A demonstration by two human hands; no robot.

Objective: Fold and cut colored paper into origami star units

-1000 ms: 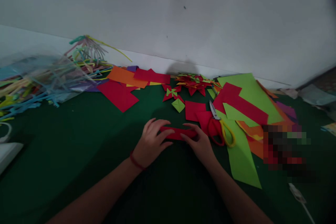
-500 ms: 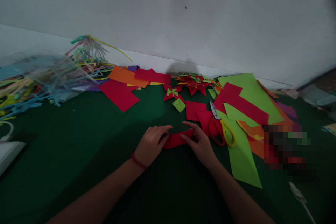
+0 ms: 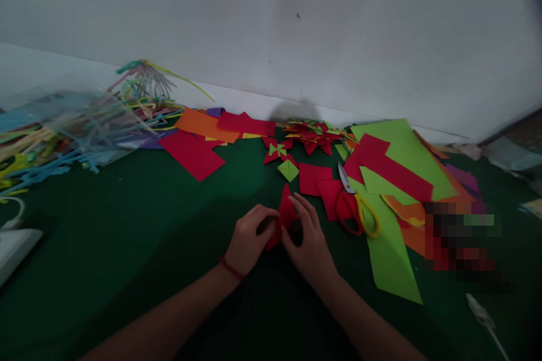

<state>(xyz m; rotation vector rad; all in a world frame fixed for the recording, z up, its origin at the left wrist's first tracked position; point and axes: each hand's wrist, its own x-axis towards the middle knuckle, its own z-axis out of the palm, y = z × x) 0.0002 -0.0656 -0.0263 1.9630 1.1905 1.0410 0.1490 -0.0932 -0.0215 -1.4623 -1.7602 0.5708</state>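
A small piece of red paper [image 3: 287, 207] stands partly raised between my hands, its upper end pointed. My left hand [image 3: 249, 237] pinches its left side between thumb and fingers, a red cord round the wrist. On the other side my right hand [image 3: 308, 237] has its thumb and fingertips on the paper; its lower part is partly hidden by the fingers. Just beyond lie a folded green paper square [image 3: 288, 170] and a red star-shaped paper piece with a green centre [image 3: 278, 150]. Scissors [image 3: 358, 208] with red and yellow handles rest right of my right hand.
Red paper sheets [image 3: 315, 179] and green paper [image 3: 396, 254] lie around the scissors. A layered red-and-green paper flower [image 3: 315, 134] sits near the wall. At left, a clear plastic bag [image 3: 93, 118] covers pipe cleaners [image 3: 55, 166]. A white cable [image 3: 483, 316] lies at right.
The red paper has turned from lying flat and lengthwise to standing with a point upward. Both hands have drawn closer together around it.
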